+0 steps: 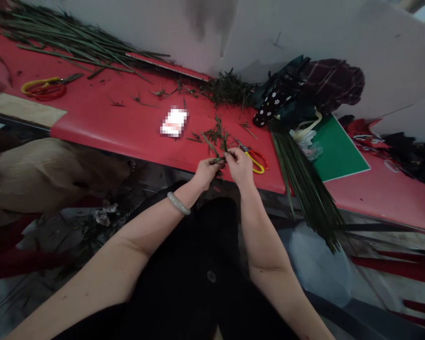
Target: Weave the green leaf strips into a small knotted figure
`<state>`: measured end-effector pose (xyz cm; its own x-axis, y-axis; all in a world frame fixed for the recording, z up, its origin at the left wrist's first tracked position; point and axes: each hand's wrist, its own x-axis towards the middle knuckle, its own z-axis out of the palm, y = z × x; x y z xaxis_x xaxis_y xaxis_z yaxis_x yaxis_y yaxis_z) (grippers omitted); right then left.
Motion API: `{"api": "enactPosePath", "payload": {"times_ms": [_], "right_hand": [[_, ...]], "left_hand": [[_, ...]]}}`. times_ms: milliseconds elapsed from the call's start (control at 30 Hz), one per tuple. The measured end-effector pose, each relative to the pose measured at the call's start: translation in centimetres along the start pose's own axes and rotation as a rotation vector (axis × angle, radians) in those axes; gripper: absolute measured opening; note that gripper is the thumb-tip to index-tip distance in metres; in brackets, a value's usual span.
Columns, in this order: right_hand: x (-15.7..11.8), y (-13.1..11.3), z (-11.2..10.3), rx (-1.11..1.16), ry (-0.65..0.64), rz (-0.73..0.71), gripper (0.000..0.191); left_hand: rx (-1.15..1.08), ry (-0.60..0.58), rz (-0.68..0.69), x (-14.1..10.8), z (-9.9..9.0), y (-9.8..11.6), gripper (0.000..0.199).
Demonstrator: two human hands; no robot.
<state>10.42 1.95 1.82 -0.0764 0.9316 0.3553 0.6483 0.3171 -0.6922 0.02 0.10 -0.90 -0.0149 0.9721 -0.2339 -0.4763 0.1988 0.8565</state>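
Gripping a green leaf strip [225, 141] over a red table [127, 118], close to its front edge, with left hand [206, 174] and right hand [240, 165] both closed on it, nearly meeting at the fingertips. Probably best handled by keeping the left pinch firm as an anchor and pressing with the right thumb, gently enough to avoid splitting the leaf. Pointing toward the wall [286, 28], long axis running away from the body, in the part rising past the right thumb; running crosswise between the hands. Too small to tell whether made of one folded piece or two. Flanked by yellow-and-red scissors [258, 163] just beside the right hand and by scattered scraps [216, 130] beyond the fingers. Backed by a heap of trimmings [230, 89]. Bordered farther right by a bundle of long leaves [301, 174] hanging over the table's edge.
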Motion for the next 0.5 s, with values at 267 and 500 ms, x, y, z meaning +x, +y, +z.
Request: {"api": "enactPosePath", "payload": {"times_ms": [267, 500], "right_hand": [[-1.9, -0.1, 0.5, 0.220, -0.062, -0.048, 0.025], [-1.6, 1.1, -0.2, 0.177, -0.289, -0.014, 0.020]], "left_hand": [[-0.118, 0.083, -0.003, 0.8, -0.5, 0.5, 0.007], [-0.121, 0.089, 0.025, 0.7, -0.4, 0.5, 0.008]]}}
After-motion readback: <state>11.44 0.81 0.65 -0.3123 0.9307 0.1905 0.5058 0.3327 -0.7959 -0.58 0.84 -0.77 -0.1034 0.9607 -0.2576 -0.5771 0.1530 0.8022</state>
